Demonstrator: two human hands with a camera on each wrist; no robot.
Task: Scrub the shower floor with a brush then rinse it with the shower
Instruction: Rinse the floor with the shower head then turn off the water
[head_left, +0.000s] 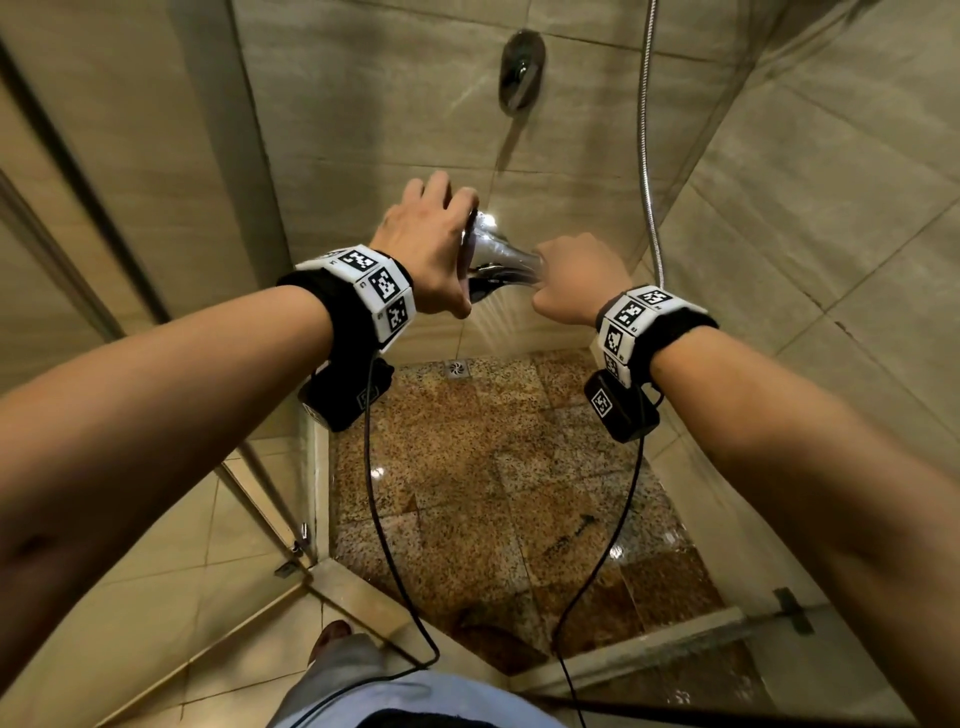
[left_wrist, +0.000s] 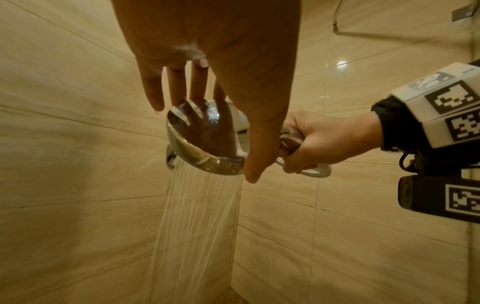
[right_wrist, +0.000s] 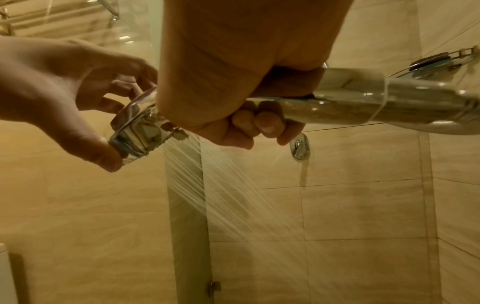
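Wet speckled floor (head_left: 467, 467), beige tiled walls (head_left: 363, 130), corner drain (head_left: 457, 368)

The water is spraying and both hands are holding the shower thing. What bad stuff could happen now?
The left hand pinches the rim of the shower head; twisting it could swing the spray off the shower floor and onto the wrist cameras. The floor is shiny wet, so a step in could slip. The right hand has a wet grip on the handle.
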